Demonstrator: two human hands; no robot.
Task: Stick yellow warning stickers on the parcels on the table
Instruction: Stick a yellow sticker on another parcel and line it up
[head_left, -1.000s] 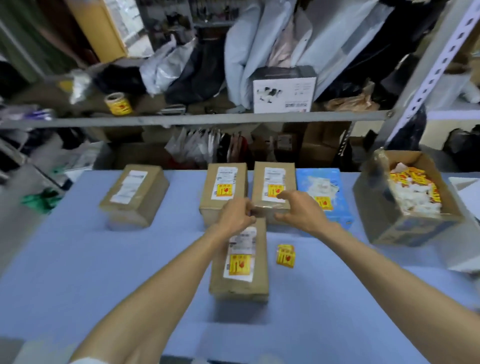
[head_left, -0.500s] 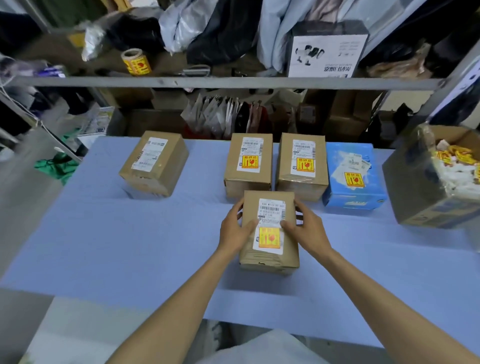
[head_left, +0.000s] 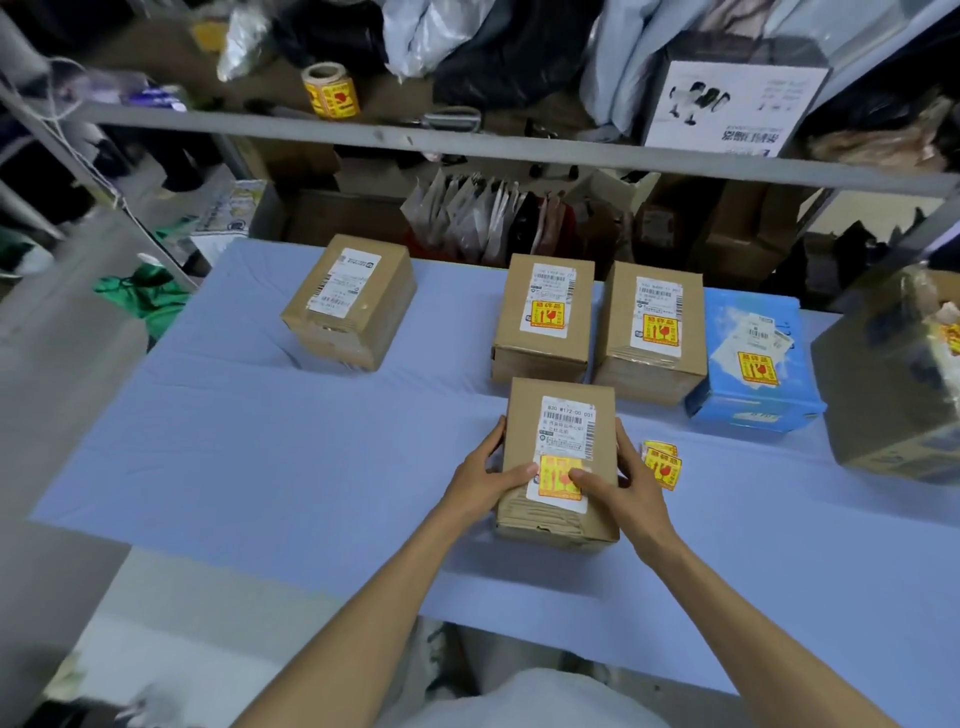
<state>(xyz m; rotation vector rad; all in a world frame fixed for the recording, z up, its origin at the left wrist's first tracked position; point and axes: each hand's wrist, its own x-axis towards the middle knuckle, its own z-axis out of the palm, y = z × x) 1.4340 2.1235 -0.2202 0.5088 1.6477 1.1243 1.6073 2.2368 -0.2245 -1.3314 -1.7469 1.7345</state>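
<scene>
The table, draped in pale blue, carries everything. Landmark is the near parcel, a brown carton lying nearest the person. Beyond it stand two brown parcels and, beyond and right, a blue parcel, each bearing a yellow sticker; beyond and far left sits an unstickered parcel. The left hand cups the near parcel's left side, and the right hand its right; both thumbs press the yellow warning sticker on top. Loose stickers lie just right of it.
</scene>
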